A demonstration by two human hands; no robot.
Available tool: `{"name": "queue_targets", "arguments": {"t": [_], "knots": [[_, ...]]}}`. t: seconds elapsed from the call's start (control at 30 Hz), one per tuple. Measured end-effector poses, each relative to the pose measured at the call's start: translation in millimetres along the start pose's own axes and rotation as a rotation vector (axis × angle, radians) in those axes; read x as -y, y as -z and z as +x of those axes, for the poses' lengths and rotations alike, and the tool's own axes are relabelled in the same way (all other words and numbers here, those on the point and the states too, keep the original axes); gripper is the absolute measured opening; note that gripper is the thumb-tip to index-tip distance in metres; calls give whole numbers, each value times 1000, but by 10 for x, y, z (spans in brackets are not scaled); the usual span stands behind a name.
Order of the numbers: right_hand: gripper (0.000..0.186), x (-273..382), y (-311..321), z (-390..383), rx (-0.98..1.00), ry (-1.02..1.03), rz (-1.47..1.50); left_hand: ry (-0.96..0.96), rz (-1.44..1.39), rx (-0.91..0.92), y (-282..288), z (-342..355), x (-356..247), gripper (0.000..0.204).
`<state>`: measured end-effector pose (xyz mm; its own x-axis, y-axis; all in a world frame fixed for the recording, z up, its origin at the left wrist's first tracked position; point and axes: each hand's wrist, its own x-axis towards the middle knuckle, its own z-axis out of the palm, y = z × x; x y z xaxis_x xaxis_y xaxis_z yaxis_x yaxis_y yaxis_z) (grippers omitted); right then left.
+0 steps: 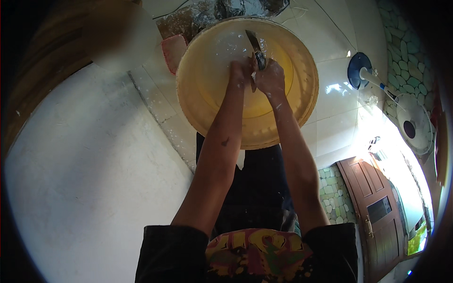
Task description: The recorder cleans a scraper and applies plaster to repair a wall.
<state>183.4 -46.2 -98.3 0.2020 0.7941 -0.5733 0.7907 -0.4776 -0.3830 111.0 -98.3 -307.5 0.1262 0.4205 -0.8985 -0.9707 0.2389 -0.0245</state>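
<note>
Both my hands are inside a large round yellow basin [302, 99], above cloudy, whitish water. My right hand [271, 78] is closed around a knife-like tool [255, 45], whose long dark blade points away from me, toward the basin's far side. A shiny black part of the tool shows beside my thumb. Close by on the left, my left hand [241, 70] reaches toward the same spot, and its fingers are mostly hidden. A thin reddish-brown piece [253, 81] shows between the hands; I cannot make out what it is.
A red-rimmed container [173, 53] stands left of the basin on white-spattered tiles. Crumpled silvery sheeting [240, 7] lies beyond it. To the right are a fan's blue base [359, 70] and its round head [415, 123]. A pale flat surface [89, 179] fills the left.
</note>
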Motion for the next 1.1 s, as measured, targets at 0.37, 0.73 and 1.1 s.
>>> {"name": "queue_targets", "arguments": {"t": [0.37, 0.73, 1.1], "knots": [[36, 318, -220, -24, 30, 103, 127, -46, 428, 94, -182, -479, -464, 35], [47, 299, -294, -113, 10, 93, 149, -424, 1890, -463, -69, -398, -390, 35], [28, -21, -301, 157, 294, -109, 333, -265, 689, -301, -392, -470, -276, 37]]}}
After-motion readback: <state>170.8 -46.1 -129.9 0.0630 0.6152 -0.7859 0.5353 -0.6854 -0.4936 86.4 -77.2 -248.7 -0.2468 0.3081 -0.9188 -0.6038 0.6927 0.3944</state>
